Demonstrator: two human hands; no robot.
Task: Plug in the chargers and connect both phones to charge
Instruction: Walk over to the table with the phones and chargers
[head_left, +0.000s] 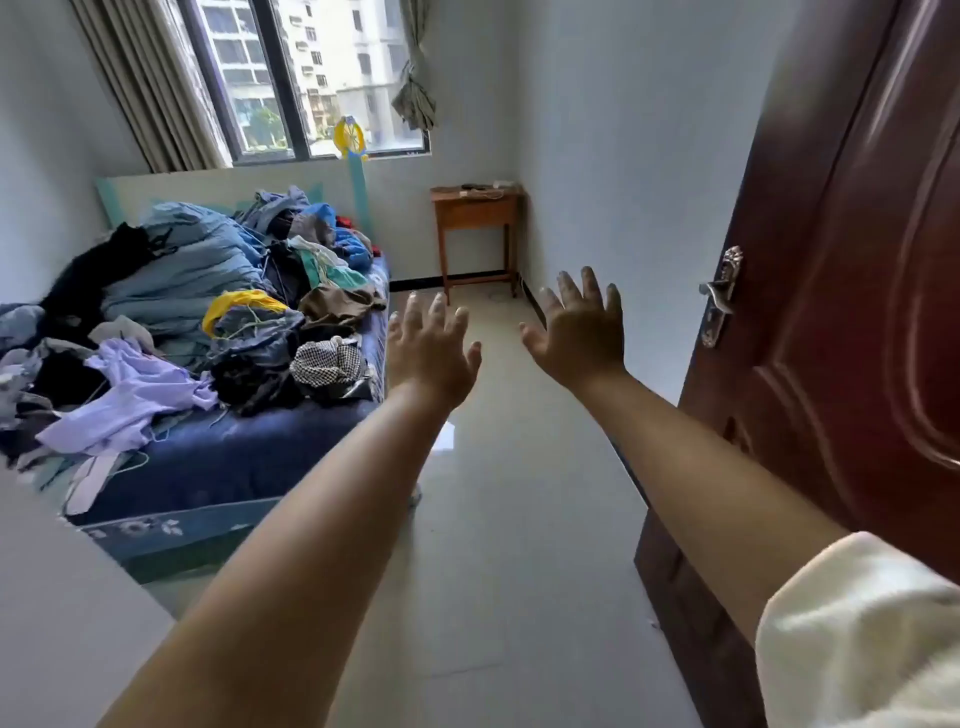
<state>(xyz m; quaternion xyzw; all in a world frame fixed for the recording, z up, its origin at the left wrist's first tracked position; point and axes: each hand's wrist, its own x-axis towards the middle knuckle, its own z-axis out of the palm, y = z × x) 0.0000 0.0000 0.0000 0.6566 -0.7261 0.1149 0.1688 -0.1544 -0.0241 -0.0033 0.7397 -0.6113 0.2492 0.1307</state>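
Fingers (589, 288) of both hands were spread apart and held nothing; our left hand (431, 358) and right hand (582, 332) reached forward above the floor (519, 519). Small items lay on the wooden table (475, 208) in the far corner, well apart from us; we could not tell which were phones or chargers. We judged such things light, the cables soft and the phones smooth, so we would take each plug by its stiff body.
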